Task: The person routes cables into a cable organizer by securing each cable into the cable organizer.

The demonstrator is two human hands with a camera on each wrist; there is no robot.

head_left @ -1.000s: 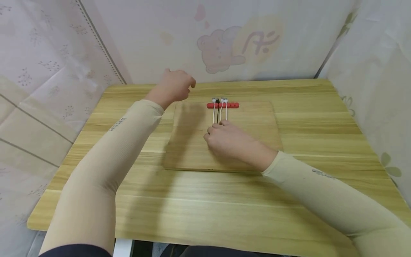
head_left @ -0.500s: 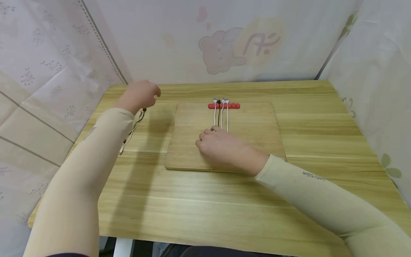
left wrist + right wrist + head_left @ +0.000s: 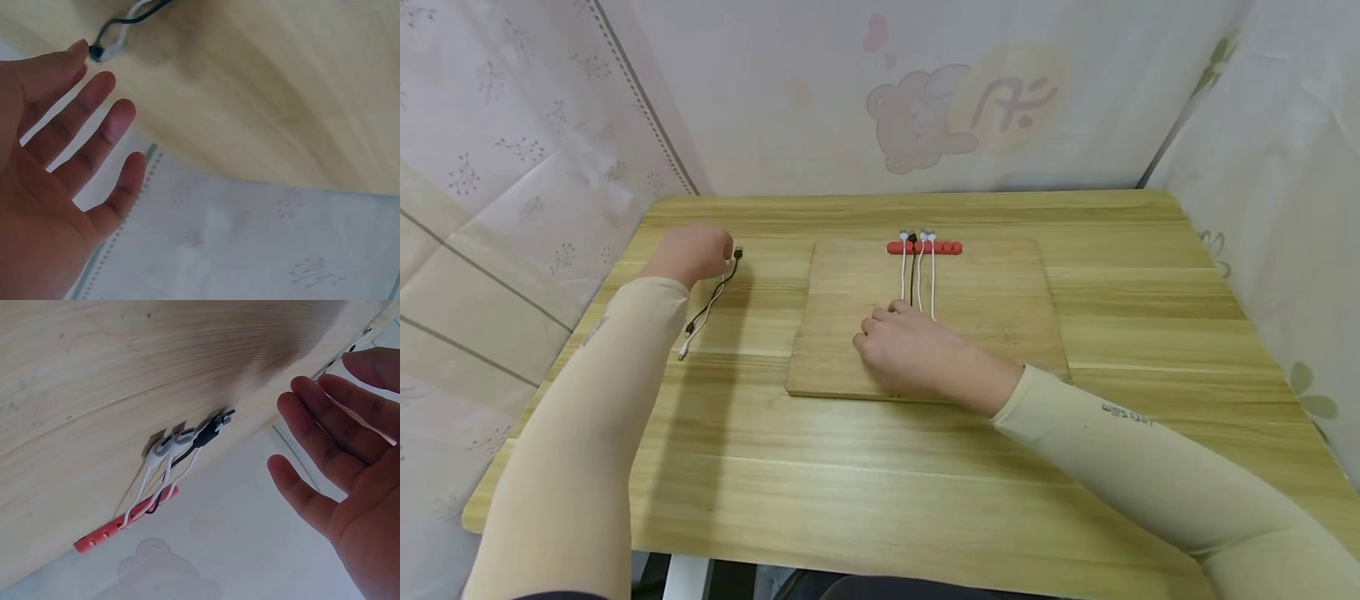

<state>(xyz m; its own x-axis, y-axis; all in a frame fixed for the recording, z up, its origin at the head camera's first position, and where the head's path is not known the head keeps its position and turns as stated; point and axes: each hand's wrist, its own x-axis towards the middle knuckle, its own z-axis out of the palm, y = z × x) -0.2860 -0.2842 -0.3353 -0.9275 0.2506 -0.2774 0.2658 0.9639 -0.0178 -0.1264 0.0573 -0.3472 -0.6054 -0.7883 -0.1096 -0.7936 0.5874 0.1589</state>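
On the left of the table lie a black cable (image 3: 722, 287) and a white cable (image 3: 701, 327), crossing each other. My left hand (image 3: 688, 252) is just over their far ends. In the left wrist view its thumb and forefinger are right at the black plug (image 3: 95, 52), the other fingers loosely bent and spread. My right hand (image 3: 910, 346) hovers low over a wooden board (image 3: 835, 333), fingers relaxed, holding nothing. Beyond it a red cable holder (image 3: 953, 247) keeps three white cables and a black one side by side, their plugs (image 3: 164, 444) seen close in the right wrist view.
The board lies mid-table on a larger wooden tabletop (image 3: 1120, 333). Pale patterned curtains (image 3: 760, 100) stand behind the table and at both sides. The table's front edge is near the person's lap.
My left hand has moved left from beyond the board to the loose cables, uncovering them. The right hand has drawn back slightly toward the front left, showing more of the held cables.
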